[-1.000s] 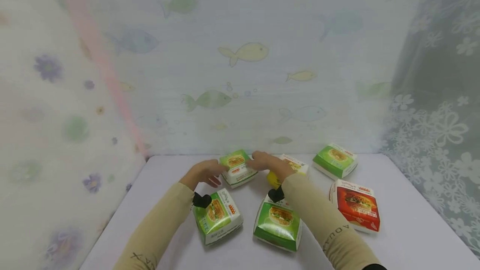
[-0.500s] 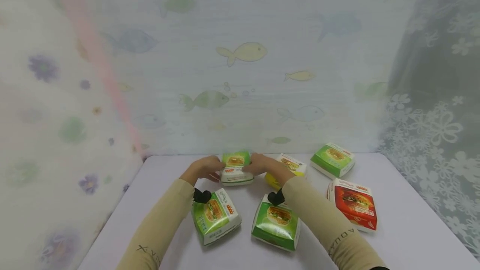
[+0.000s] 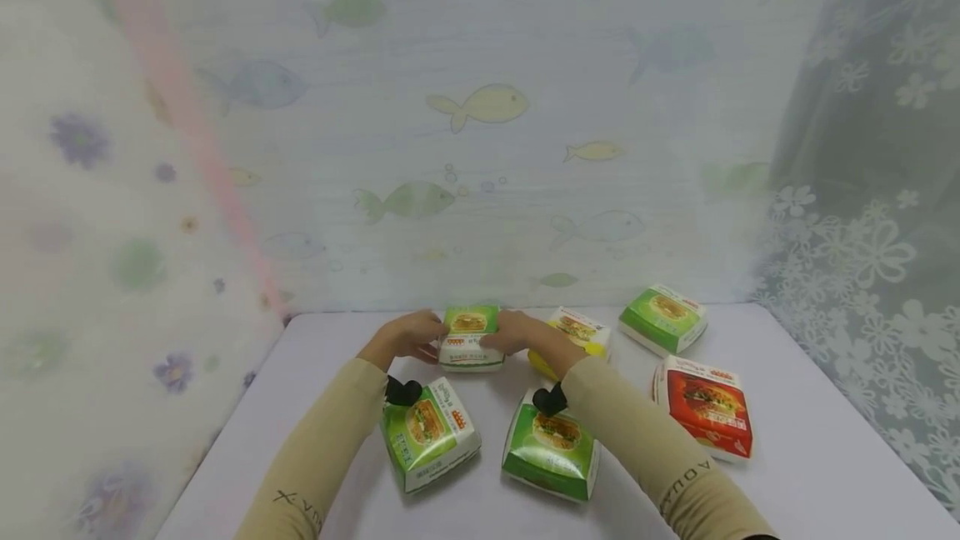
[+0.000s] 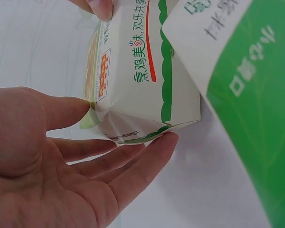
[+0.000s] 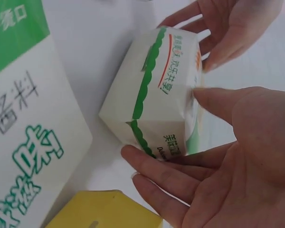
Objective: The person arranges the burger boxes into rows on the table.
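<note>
A green-and-white cardboard burger box (image 3: 471, 350) sits near the table's back edge, squared to the front, between my two hands. My left hand (image 3: 408, 333) grips its left side; in the left wrist view the thumb meets the upper edge while the fingers lie along the side wall of the box (image 4: 137, 90). On the opposite side my right hand (image 3: 519, 332) holds it likewise. The right wrist view has that thumb at the top edge of the box (image 5: 154, 90) and the fingertips low on its wall.
Nearer me stand two more green burger boxes, one left (image 3: 429, 436) and one centre (image 3: 551, 457), below my wrists. A yellow box (image 3: 581, 327) is just beyond my right forearm. To the right are a green box (image 3: 663, 319) and a red box (image 3: 708, 407). A patterned curtain (image 3: 480, 148) hangs behind the table.
Both hands have closed in on the back burger box, which has turned from slanted to straight. The other boxes keep their places; the head view has shifted slightly.
</note>
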The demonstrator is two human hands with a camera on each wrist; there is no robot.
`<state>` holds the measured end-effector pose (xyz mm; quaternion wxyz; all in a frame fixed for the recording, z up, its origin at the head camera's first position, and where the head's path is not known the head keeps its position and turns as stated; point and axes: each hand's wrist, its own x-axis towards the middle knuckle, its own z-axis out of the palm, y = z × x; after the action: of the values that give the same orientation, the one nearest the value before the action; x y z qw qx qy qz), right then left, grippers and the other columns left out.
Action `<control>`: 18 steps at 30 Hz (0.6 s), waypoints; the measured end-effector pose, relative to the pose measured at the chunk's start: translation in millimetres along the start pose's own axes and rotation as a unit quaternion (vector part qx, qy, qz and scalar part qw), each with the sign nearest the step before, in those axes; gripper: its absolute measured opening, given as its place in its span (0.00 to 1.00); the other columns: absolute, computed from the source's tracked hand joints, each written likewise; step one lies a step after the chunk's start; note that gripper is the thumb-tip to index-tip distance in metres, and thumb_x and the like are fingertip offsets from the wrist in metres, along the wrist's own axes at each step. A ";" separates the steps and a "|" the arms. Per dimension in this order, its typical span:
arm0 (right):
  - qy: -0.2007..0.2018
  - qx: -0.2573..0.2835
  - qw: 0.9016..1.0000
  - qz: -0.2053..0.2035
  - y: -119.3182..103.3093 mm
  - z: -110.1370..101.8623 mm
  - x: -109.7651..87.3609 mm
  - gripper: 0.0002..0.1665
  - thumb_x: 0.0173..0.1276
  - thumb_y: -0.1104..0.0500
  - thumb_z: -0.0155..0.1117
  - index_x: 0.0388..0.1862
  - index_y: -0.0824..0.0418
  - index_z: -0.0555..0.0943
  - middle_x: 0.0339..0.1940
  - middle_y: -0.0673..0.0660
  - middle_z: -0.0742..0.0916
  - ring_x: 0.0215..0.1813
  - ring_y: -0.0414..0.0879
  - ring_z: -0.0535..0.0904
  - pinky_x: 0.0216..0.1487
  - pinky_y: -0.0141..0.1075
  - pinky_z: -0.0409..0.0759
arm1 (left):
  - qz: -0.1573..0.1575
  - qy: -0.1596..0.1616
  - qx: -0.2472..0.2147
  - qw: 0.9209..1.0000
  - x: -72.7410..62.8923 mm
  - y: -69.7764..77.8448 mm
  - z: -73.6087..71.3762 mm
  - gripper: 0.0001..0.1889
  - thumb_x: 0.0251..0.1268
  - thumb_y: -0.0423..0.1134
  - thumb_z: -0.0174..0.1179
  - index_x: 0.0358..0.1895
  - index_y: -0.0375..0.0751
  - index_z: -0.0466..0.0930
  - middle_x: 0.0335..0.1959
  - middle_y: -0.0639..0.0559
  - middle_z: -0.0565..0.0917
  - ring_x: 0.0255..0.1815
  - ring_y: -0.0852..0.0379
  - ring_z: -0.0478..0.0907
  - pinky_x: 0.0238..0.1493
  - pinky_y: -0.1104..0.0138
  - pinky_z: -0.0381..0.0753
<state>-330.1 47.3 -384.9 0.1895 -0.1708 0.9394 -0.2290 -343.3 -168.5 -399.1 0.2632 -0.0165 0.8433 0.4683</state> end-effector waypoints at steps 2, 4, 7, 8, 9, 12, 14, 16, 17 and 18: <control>0.002 0.000 1.000 0.002 -0.4 1.6 0.2 0.22 0.76 0.47 0.62 0.51 0.66 0.80 0.38 0.55 0.84 0.38 0.46 0.79 0.43 0.37 0.79 | 0.002 -0.002 -0.003 1.000 0.3 -0.5 0.2 0.25 0.80 0.36 0.47 0.70 0.20 0.63 0.66 0.29 0.70 0.60 0.35 0.78 0.55 0.53 0.85; 0.007 -0.001 1.000 0.008 -1.7 3.6 0.9 0.25 0.73 0.44 0.65 0.53 0.65 0.80 0.39 0.55 0.84 0.40 0.46 0.79 0.46 0.38 0.79 | 0.002 -0.002 -0.004 1.000 0.1 -0.1 -0.1 0.25 0.80 0.36 0.47 0.70 0.20 0.63 0.66 0.29 0.70 0.61 0.34 0.78 0.55 0.53 0.85; 0.015 0.023 0.999 0.028 -6.0 8.2 2.7 0.31 0.65 0.44 0.74 0.56 0.65 0.79 0.43 0.57 0.85 0.42 0.47 0.80 0.49 0.40 0.81 | 0.002 0.000 -0.003 1.000 -1.0 1.2 -0.3 0.25 0.80 0.36 0.47 0.70 0.20 0.62 0.67 0.28 0.69 0.61 0.34 0.78 0.55 0.53 0.85; 0.019 0.024 0.999 0.037 -7.2 10.3 3.7 0.34 0.62 0.44 0.77 0.57 0.66 0.79 0.44 0.57 0.85 0.42 0.48 0.79 0.50 0.40 0.81 | 0.000 0.001 -0.002 1.000 -1.2 1.4 -0.2 0.26 0.80 0.37 0.47 0.71 0.20 0.61 0.68 0.28 0.69 0.61 0.34 0.77 0.54 0.53 0.85; 0.023 0.022 0.998 0.046 -8.6 12.5 4.9 0.38 0.60 0.44 0.79 0.59 0.67 0.78 0.45 0.57 0.84 0.43 0.48 0.79 0.50 0.40 0.81 | -0.002 0.003 -0.002 1.000 -1.6 1.7 -0.1 0.26 0.81 0.37 0.47 0.71 0.20 0.61 0.68 0.28 0.68 0.61 0.34 0.77 0.54 0.53 0.85; 0.030 0.015 0.997 0.068 -12.7 18.6 7.8 0.40 0.56 0.46 0.83 0.59 0.68 0.77 0.44 0.58 0.84 0.42 0.47 0.79 0.50 0.40 0.82 | -0.006 0.007 0.000 1.000 -2.1 1.7 0.5 0.27 0.81 0.37 0.47 0.72 0.20 0.60 0.68 0.28 0.69 0.61 0.34 0.78 0.52 0.54 0.86; 0.033 0.015 0.996 0.077 -14.7 21.7 10.1 0.38 0.56 0.48 0.83 0.57 0.67 0.77 0.43 0.58 0.83 0.40 0.47 0.79 0.49 0.41 0.84 | -0.008 0.010 0.000 1.000 -1.5 1.4 0.9 0.26 0.81 0.37 0.47 0.72 0.21 0.61 0.66 0.29 0.71 0.60 0.35 0.78 0.52 0.54 0.86; 0.036 0.031 0.995 0.084 -16.4 23.9 11.8 0.34 0.56 0.52 0.83 0.55 0.68 0.77 0.41 0.58 0.82 0.38 0.48 0.80 0.48 0.43 0.86 | -0.007 0.010 0.004 1.000 -1.5 1.3 1.2 0.26 0.81 0.38 0.47 0.71 0.21 0.61 0.65 0.30 0.72 0.59 0.36 0.79 0.51 0.55 0.86; 0.037 0.039 0.995 0.087 -17.0 24.9 12.6 0.34 0.56 0.53 0.83 0.54 0.68 0.77 0.40 0.59 0.82 0.38 0.48 0.80 0.47 0.43 0.87 | -0.006 0.010 0.005 1.000 -1.6 1.3 1.2 0.26 0.80 0.38 0.47 0.71 0.21 0.61 0.64 0.30 0.73 0.59 0.36 0.79 0.51 0.55 0.86; 0.039 0.042 0.994 0.089 -17.5 25.5 13.5 0.33 0.56 0.55 0.83 0.54 0.68 0.77 0.40 0.59 0.82 0.38 0.49 0.80 0.46 0.43 0.87 | -0.006 0.010 0.004 1.000 -1.6 1.3 1.1 0.26 0.80 0.38 0.47 0.71 0.21 0.62 0.64 0.31 0.73 0.59 0.36 0.79 0.51 0.55 0.86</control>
<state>-326.6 17.9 -401.1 0.1795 -0.0691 0.9471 -0.2569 -341.8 -167.3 -397.9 0.2572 -0.0254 0.8476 0.4635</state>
